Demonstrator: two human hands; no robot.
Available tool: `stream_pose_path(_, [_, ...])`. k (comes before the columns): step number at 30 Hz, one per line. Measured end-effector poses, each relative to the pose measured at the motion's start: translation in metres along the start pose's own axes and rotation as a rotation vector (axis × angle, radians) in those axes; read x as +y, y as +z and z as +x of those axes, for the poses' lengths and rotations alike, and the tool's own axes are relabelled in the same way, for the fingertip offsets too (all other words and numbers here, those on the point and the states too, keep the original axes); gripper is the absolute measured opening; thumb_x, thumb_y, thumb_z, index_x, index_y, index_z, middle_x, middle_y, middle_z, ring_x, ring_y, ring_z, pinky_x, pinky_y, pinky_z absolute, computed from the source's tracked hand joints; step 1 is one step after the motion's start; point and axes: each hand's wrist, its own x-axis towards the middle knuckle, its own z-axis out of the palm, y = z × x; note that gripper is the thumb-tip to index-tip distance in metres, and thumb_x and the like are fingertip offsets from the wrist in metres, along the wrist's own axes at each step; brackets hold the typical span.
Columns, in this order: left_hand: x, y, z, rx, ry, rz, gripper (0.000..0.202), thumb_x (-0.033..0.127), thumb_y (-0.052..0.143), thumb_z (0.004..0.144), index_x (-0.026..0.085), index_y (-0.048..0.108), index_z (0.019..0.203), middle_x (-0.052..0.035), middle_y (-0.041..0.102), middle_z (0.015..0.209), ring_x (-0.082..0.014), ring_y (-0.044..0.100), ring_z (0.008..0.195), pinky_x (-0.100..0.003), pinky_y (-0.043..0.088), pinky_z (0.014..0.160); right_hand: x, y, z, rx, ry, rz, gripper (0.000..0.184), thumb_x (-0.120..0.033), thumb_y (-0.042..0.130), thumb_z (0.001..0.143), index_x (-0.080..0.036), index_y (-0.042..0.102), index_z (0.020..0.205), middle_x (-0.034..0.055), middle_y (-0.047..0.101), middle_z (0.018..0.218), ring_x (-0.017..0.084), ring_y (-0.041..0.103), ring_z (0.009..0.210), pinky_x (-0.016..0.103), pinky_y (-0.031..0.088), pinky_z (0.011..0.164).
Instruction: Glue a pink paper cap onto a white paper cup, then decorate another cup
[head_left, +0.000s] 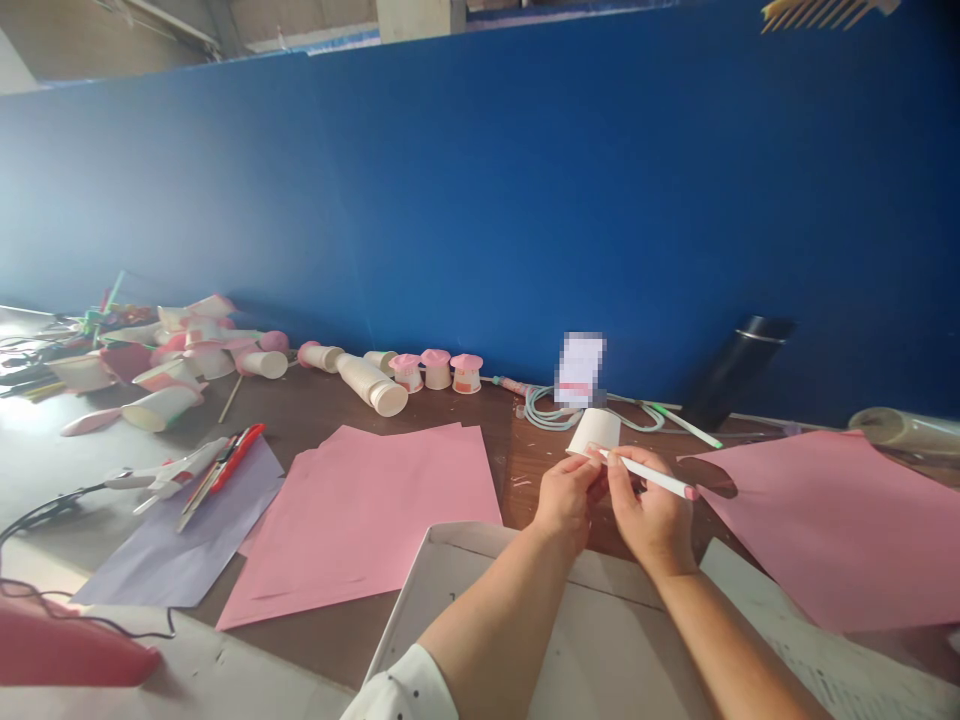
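A white paper cup (598, 428), turned upside down, is held near its rim by my left hand (566, 500), whose fingers are closed on it. My right hand (658, 515) grips a white marker (649, 472) with a pink end pointing right. The marker's tip is at the cup's lower side, partly hidden by my fingers. Just behind the cup lie a coiled pale cable (551, 412) and a small white card (581, 370) with a blurred face. A green-tipped marker (686, 425) rests to the right of the cable.
Pink paper sheets lie left (375, 510) and right (832, 530). A red utility knife (221, 475) and a glue gun (176, 475) rest on purple paper (187, 550). Cups with pink tops (436, 368) line the blue partition (480, 200). A black bottle (735, 370) leans there.
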Motion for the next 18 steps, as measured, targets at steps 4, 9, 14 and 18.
stream_pose_path(4, [0.0011,0.0014,-0.0010,0.011,-0.006,-0.005,0.052,0.044,0.098,0.043,0.012,0.077,0.078,-0.0075,0.071,0.084,-0.0176,0.067,0.085,-0.029,0.051,0.090,0.0000,0.0000,0.0000,0.003,-0.001,-0.016,0.022,-0.038,0.057,0.097,-0.019,0.068,0.091,0.0075,0.074,0.084,0.019,0.069,0.074,0.028,0.053,0.067])
stream_pose_path(9, [0.0017,0.0026,-0.0018,0.016,-0.015,0.010,0.054,0.047,0.098,0.041,0.012,0.075,0.076,-0.0073,0.070,0.082,-0.0182,0.066,0.085,-0.030,0.051,0.090,0.0010,0.0005,0.0007,0.013,-0.011,-0.015,0.023,-0.038,0.056,0.097,-0.019,0.067,0.092,0.0079,0.074,0.084,0.019,0.070,0.073,0.028,0.054,0.066])
stream_pose_path(14, [0.0015,0.0030,-0.0020,0.020,0.006,0.006,0.051,0.045,0.098,0.042,0.013,0.075,0.074,-0.0070,0.070,0.082,-0.0193,0.067,0.088,-0.031,0.051,0.091,-0.0003,-0.0005,0.0012,-0.011,-0.015,0.006,0.021,-0.037,0.057,0.097,-0.019,0.068,0.092,0.0077,0.075,0.084,0.020,0.072,0.077,0.028,0.055,0.069])
stream_pose_path(18, [0.0005,0.0030,-0.0006,0.044,0.020,0.008,0.050,0.045,0.097,0.043,0.014,0.077,0.076,-0.0071,0.071,0.083,-0.0188,0.067,0.086,-0.031,0.052,0.090,-0.0013,-0.0015,0.0005,-0.038,0.001,0.017,0.021,-0.037,0.057,0.097,-0.019,0.068,0.092,0.0075,0.075,0.083,0.021,0.073,0.077,0.028,0.056,0.069])
